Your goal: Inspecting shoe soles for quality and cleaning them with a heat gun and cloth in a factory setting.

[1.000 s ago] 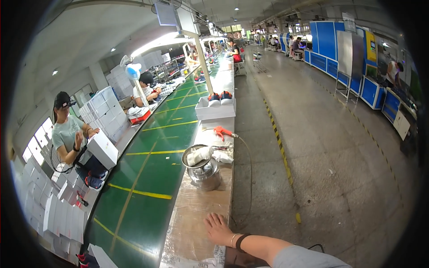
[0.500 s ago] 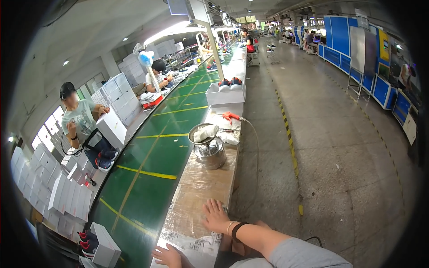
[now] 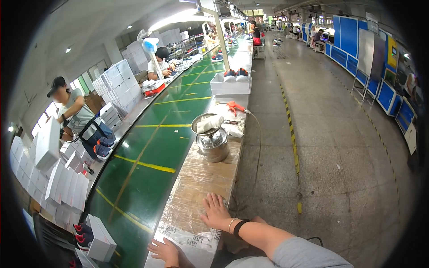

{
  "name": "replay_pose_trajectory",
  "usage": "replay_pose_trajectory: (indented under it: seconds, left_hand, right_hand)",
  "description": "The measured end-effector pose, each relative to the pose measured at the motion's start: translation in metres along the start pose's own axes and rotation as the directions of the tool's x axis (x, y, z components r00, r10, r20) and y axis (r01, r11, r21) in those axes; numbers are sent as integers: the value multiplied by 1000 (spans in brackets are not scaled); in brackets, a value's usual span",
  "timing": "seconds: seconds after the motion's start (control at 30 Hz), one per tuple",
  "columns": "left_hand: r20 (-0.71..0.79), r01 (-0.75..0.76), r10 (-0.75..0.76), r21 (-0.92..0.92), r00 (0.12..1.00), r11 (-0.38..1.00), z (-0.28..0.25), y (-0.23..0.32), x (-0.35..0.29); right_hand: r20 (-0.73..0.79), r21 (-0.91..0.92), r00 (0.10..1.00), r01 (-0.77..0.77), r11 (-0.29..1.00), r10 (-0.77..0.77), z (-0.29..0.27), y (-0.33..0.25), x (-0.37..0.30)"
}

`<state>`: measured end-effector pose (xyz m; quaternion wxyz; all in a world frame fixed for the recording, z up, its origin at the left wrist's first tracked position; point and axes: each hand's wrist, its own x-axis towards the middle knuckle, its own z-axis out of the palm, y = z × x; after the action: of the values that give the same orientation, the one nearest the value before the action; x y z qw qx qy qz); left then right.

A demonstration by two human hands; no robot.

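– Left hand (image 3: 166, 252) has come into view since a second ago, palm down at the edge of the wrapped surface (image 3: 196, 174). How's the grip?

– Spread, same for the right hand (image 3: 216, 213), pinching nothing. I'd keep both flat and off the green belt (image 3: 147, 145). Metal canister (image 3: 214, 148) is on the surface ahead, touching neither, then a red air gun (image 3: 235, 107), then shoes (image 3: 242, 73) in a white box (image 3: 230, 87).

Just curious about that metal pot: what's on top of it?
A round dish holding a white bundle. What lies beneath the bundle, or inside the metal pot, is hidden.
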<state>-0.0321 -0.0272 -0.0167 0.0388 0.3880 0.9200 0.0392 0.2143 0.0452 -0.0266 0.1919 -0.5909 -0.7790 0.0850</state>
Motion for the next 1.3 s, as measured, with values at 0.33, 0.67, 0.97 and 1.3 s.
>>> replay_pose_trajectory:
  seconds: [0.33,0.67,0.97,1.3]
  left_hand:
    - [20,57,-55,-108,998,993,2,1,0]
    - [-54,-20,11,-171,998,985,6,-14,-8]
    - [-77,-45,29,-210,997,977,9,-9,-9]
    - [-113,-115,86,-284,990,952,10,-19,-8]
  right_hand:
    - [-40,-10,998,39,999,-39,16,7,1]
    - [91,5,993,70,998,-70,0,-9,0]
    - [124,7,967,224,975,-223,8,-28,1]
    - [56,-1,963,263,965,-263,14,-24,1]
